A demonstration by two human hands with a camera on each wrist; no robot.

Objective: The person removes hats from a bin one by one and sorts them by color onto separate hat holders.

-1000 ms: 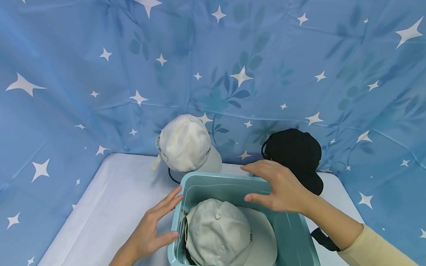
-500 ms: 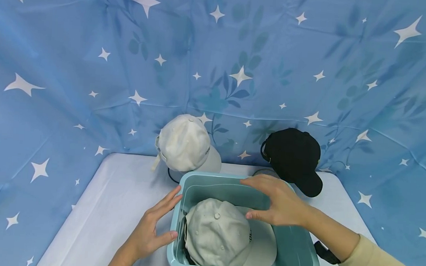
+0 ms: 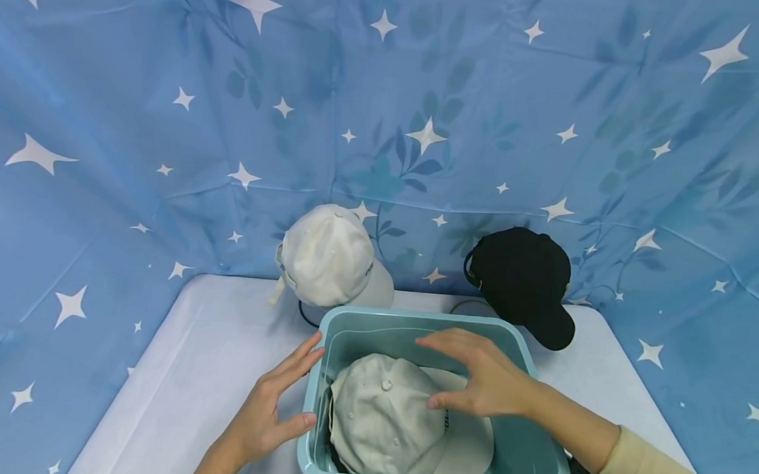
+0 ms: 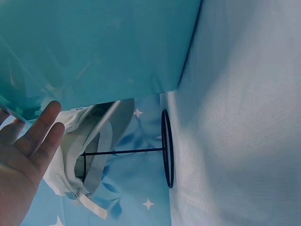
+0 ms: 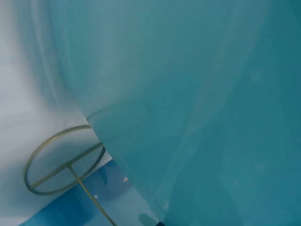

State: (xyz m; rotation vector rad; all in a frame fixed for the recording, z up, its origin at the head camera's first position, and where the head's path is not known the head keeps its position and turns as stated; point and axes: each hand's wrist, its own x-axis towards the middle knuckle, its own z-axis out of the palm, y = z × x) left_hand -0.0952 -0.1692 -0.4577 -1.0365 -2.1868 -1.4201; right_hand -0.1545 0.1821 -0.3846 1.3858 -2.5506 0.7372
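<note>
Note the cap (image 3: 393,425) inside the tub (image 3: 381,334), brim (image 3: 468,446) toward tub's right wall, below the unclenched, empty fingers of the nearer right hand (image 3: 486,380), with left hand (image 3: 266,410) likewise unclenched at tub's left rim.

Dark lettering (image 3: 446,419) on the beige cap (image 3: 387,425) and white cap (image 3: 328,256) cannot be read.
</note>
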